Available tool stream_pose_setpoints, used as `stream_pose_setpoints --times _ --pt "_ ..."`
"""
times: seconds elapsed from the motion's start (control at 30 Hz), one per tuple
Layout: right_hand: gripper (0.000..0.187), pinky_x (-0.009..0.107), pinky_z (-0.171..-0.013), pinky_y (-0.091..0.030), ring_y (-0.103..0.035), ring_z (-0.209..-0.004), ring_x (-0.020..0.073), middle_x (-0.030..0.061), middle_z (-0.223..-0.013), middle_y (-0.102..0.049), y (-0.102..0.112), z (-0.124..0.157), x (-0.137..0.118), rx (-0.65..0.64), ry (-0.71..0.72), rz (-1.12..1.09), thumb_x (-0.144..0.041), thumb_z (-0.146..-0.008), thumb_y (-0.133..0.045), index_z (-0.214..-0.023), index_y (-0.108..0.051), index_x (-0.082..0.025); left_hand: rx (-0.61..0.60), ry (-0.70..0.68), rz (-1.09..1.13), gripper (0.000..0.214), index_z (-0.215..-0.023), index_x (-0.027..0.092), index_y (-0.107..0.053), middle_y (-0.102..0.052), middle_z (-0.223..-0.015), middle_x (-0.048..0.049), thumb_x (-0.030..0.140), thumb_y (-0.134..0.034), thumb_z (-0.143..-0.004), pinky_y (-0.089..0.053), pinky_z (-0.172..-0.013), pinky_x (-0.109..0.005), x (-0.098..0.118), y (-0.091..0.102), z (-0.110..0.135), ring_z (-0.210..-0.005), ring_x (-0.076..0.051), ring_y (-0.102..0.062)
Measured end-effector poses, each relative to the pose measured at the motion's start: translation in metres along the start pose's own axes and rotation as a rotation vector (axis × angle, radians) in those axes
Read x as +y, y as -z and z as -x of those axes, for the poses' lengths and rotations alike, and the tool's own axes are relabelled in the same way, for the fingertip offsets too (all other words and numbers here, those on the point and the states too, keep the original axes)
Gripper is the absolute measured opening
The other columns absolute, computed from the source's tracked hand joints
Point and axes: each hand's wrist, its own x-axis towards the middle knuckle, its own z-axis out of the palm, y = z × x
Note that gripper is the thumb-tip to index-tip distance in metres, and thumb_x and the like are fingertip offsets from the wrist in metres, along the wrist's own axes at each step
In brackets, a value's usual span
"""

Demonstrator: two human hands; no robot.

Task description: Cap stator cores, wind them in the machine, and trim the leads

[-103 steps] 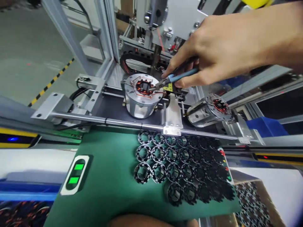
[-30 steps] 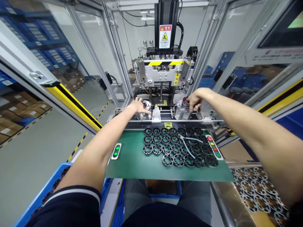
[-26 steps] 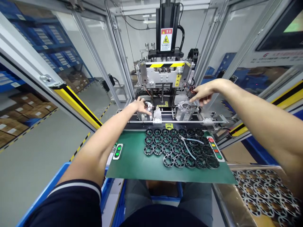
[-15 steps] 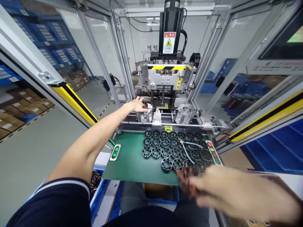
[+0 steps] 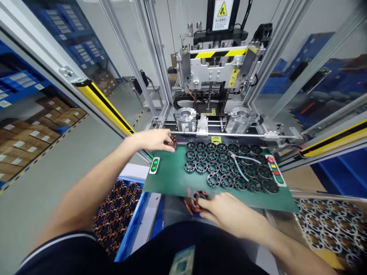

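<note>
My left hand (image 5: pixel 154 139) is closed on a copper-wound stator (image 5: pixel 173 141), held just above the far left corner of the green mat (image 5: pixel 169 177). Near the mat's front edge my right hand (image 5: pixel 226 209) grips a second wound stator (image 5: pixel 195 200), somewhat blurred. Behind the mat, the left metal fixture (image 5: pixel 186 118) and the right metal fixture (image 5: pixel 241 118) both stand with their tops bare. Several black unwound stator cores (image 5: pixel 222 166) lie in rows on the mat, with blue-handled pliers (image 5: pixel 240 163) resting across them.
A blue bin of wound stators (image 5: pixel 120 212) sits low at the left. A tray of cores (image 5: pixel 327 221) lies at the right. Green buttons (image 5: pixel 155 165) and a red-yellow-green button strip (image 5: pixel 274 172) flank the mat. The press head (image 5: pixel 215 67) hangs above the fixtures.
Both hands have pulled back from the fixtures, each with a wound stator in it. The right hand swung down toward my lap; the left came to the mat's corner. My head tipped downward.
</note>
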Motion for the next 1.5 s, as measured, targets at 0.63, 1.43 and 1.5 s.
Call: stream_pose_setpoints --times 0.63,1.43,1.5 --pt "0.045 0.055 -0.117 -0.067 -0.074 -0.137 0.0301 0.0137 -0.155 -0.073 -0.038 -0.089 0.037 0.364 -0.427 0.066 -0.048 -0.115 -0.076 -0.151 -0.072 -0.022 0.330 0.136 0.038 0.039 -0.140 0.031 -0.083 -0.059 -0.171 -0.0130 0.057 -0.073 -0.111 -0.051 -0.138 -0.055 0.062 -0.144 0.070 -0.164 -0.037 -0.053" --pt "0.046 0.026 -0.065 -0.069 -0.077 -0.085 0.0169 0.0008 -0.108 -0.077 0.043 0.027 0.008 0.528 -0.054 -1.344 -0.057 -0.100 -0.093 -0.132 -0.074 -0.029 0.288 -0.347 0.838 0.032 -0.097 0.023 -0.057 -0.067 -0.118 -0.0045 0.037 -0.083 -0.110 -0.048 -0.097 -0.036 0.188 -0.090 0.141 -0.109 -0.021 -0.061" --pt "0.041 0.026 -0.063 -0.068 -0.079 -0.084 0.0179 0.0025 -0.106 -0.080 0.049 0.029 0.004 0.475 -0.050 -1.313 -0.057 -0.103 -0.090 -0.129 -0.079 -0.026 0.287 -0.366 0.813 0.031 -0.098 0.024 -0.059 -0.066 -0.121 -0.0047 0.035 -0.086 -0.108 -0.048 -0.096 -0.036 0.194 -0.083 0.144 -0.110 -0.021 -0.062"
